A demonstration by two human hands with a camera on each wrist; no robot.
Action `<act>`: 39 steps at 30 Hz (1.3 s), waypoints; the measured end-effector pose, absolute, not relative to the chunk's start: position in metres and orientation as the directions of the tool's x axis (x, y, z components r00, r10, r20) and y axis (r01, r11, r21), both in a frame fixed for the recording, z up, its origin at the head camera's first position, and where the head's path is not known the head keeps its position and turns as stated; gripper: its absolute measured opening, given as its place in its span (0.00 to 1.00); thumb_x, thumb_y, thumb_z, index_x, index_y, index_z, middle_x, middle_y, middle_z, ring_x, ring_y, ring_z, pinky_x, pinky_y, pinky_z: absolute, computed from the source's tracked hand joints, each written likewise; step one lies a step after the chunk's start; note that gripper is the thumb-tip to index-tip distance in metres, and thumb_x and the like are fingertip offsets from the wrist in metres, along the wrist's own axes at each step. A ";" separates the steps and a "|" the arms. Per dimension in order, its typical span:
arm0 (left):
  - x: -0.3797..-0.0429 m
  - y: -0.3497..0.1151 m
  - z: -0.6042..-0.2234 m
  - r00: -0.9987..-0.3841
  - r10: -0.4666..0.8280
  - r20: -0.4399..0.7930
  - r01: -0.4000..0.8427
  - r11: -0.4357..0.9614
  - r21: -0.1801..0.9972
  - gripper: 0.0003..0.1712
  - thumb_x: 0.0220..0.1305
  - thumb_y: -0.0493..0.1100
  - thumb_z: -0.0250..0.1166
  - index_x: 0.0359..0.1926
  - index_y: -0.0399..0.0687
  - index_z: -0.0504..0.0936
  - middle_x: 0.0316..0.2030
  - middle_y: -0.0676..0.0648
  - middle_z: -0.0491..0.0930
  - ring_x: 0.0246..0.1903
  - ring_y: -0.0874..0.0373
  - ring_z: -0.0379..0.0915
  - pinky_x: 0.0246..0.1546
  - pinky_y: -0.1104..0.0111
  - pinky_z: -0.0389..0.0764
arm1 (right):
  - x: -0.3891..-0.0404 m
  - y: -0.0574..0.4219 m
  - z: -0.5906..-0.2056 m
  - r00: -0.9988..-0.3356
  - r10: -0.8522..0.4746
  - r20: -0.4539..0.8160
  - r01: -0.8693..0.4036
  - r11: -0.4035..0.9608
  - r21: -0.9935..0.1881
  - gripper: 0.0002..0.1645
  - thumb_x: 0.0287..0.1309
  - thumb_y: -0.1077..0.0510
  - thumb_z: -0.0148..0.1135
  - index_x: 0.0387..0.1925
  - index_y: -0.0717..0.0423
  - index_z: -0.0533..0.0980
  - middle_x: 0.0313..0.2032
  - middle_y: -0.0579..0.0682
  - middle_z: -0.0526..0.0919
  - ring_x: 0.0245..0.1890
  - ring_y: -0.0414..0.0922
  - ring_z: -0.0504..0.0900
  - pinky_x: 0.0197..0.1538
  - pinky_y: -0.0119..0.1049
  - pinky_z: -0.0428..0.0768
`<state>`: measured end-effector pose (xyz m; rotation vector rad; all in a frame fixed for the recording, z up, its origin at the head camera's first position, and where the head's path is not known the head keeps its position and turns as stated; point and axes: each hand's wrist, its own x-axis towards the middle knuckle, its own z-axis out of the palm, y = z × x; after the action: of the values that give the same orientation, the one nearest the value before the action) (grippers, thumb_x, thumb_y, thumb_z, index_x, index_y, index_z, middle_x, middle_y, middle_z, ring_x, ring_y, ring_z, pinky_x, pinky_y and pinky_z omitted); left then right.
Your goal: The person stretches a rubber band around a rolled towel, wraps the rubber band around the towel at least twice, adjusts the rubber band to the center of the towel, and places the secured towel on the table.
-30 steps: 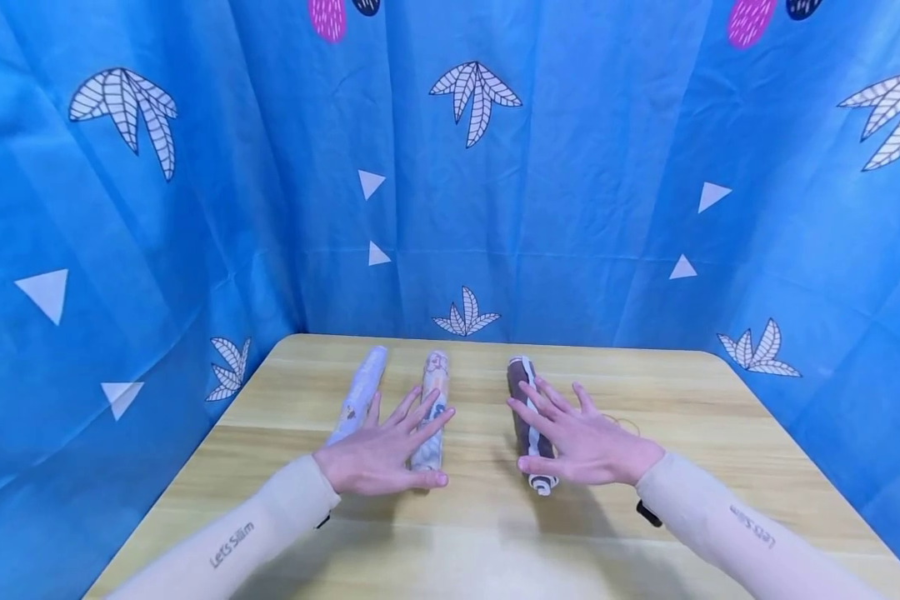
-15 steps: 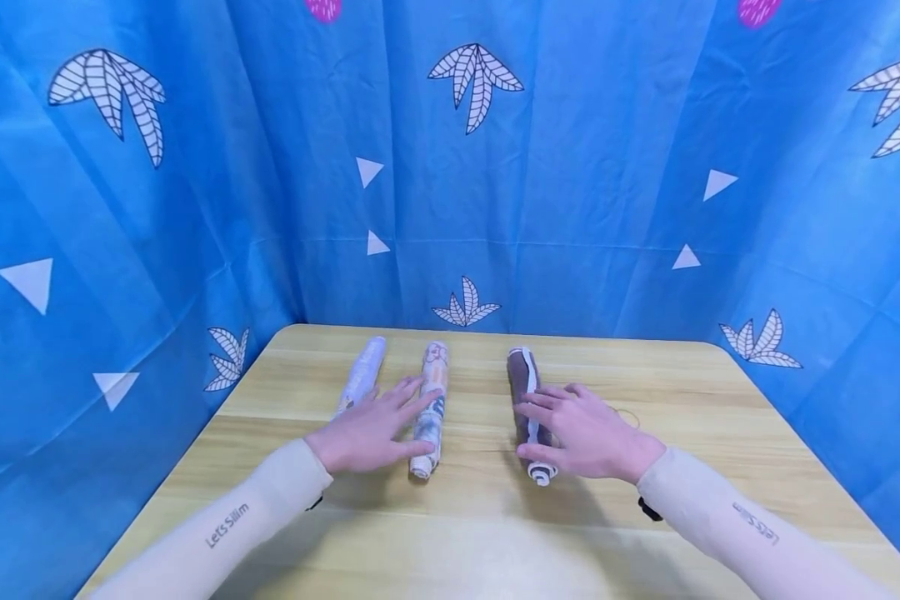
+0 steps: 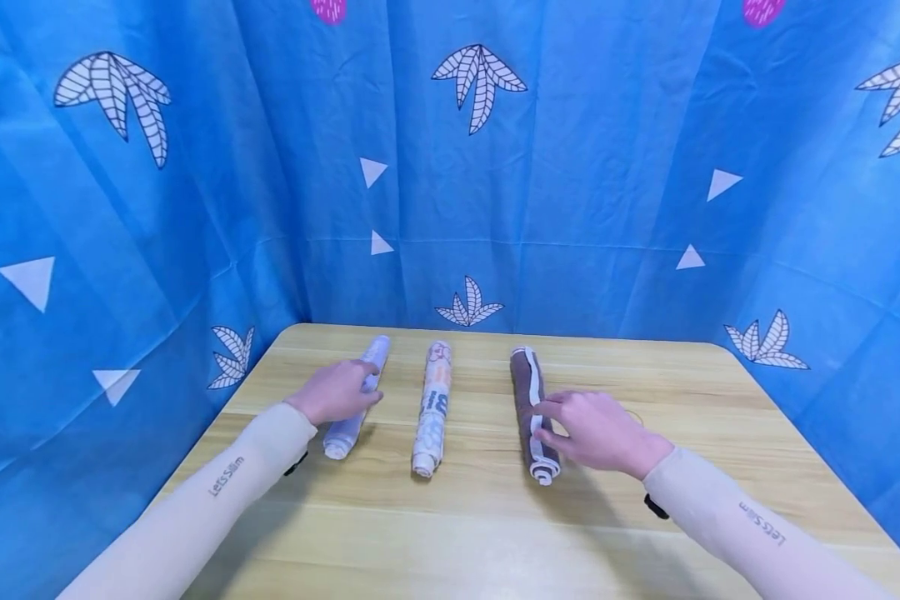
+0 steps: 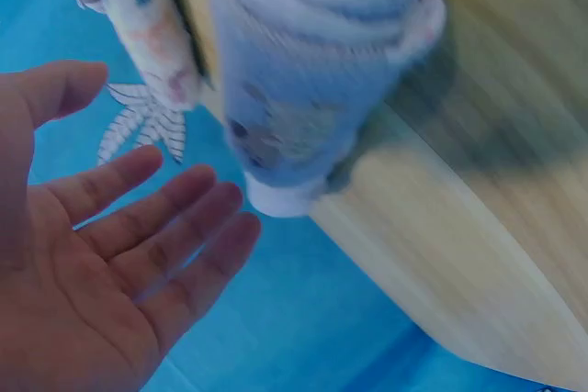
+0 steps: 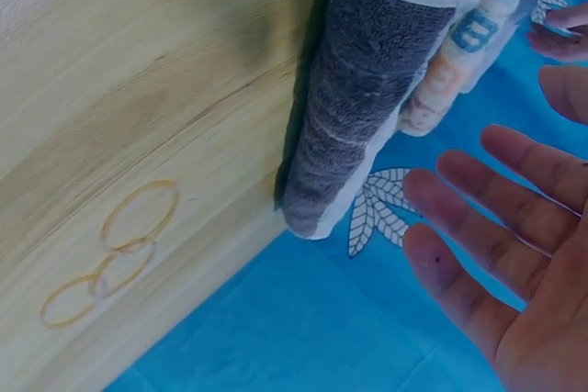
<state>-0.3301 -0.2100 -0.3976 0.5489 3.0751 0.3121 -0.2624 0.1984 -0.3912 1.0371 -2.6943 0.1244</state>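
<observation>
Three rolled towels lie side by side, pointing away from me. My left hand (image 3: 336,392) hovers over the lavender towel (image 3: 343,435) at the left; its fingers (image 4: 175,268) are apart from the roll and loosely extended in the left wrist view. A white towel (image 3: 430,425) with coloured print lies in the middle, untouched. Over the right side of the dark brown, white-edged towel (image 3: 523,385) is my right hand (image 3: 596,433). The right wrist view shows that hand's fingers (image 5: 501,218) relaxed beside the brown roll, the palm holding nothing.
Yellowish rubber bands (image 5: 138,216) lie on the wooden table (image 3: 465,533) to the right of the brown towel, mostly hidden behind my right hand in the head view. A blue patterned curtain (image 3: 592,192) surrounds the table at the back and sides.
My left hand has moved left and away from me, from between the two left towels to over the lavender one. The right hand's spread fingers have drawn closer together above the brown towel.
</observation>
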 end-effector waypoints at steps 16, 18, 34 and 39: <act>-0.374 -0.217 -0.403 -0.982 0.138 -0.130 0.106 0.968 0.229 0.42 0.69 0.53 0.59 0.74 0.32 0.58 0.65 0.29 0.70 0.55 0.39 0.73 0.63 0.43 0.72 | -0.275 0.214 -0.396 -0.787 -0.582 0.203 -0.608 0.788 -0.097 0.17 0.64 0.46 0.67 0.49 0.48 0.85 0.49 0.49 0.87 0.47 0.48 0.87 0.50 0.49 0.84; -0.376 -0.216 -0.403 -0.979 0.124 -0.160 0.085 0.969 0.231 0.43 0.69 0.54 0.59 0.74 0.32 0.56 0.66 0.28 0.69 0.57 0.39 0.72 0.63 0.43 0.71 | -0.276 0.215 -0.396 -0.791 -0.581 0.192 -0.607 0.786 -0.119 0.16 0.64 0.47 0.66 0.50 0.48 0.84 0.50 0.49 0.87 0.47 0.48 0.87 0.51 0.49 0.84; -0.390 -0.215 -0.413 -0.958 0.073 -0.278 -0.012 0.955 0.296 0.49 0.67 0.52 0.62 0.77 0.35 0.47 0.68 0.29 0.65 0.52 0.42 0.73 0.58 0.48 0.75 | -0.277 0.216 -0.398 -0.801 -0.578 0.157 -0.598 0.788 -0.145 0.15 0.63 0.49 0.67 0.50 0.48 0.85 0.50 0.49 0.87 0.49 0.48 0.86 0.52 0.49 0.83; -0.390 -0.212 -0.415 -0.958 0.078 -0.277 -0.017 0.945 0.326 0.48 0.68 0.47 0.62 0.78 0.35 0.45 0.70 0.28 0.63 0.55 0.41 0.72 0.59 0.48 0.75 | -0.277 0.215 -0.400 -0.794 -0.587 0.155 -0.606 0.786 -0.126 0.15 0.63 0.49 0.67 0.50 0.48 0.85 0.50 0.49 0.87 0.48 0.48 0.86 0.51 0.48 0.83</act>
<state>-0.3902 -0.2120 -0.4150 0.0451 2.8114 0.4742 -0.2769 0.2148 -0.4003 0.9605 -2.8665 0.2577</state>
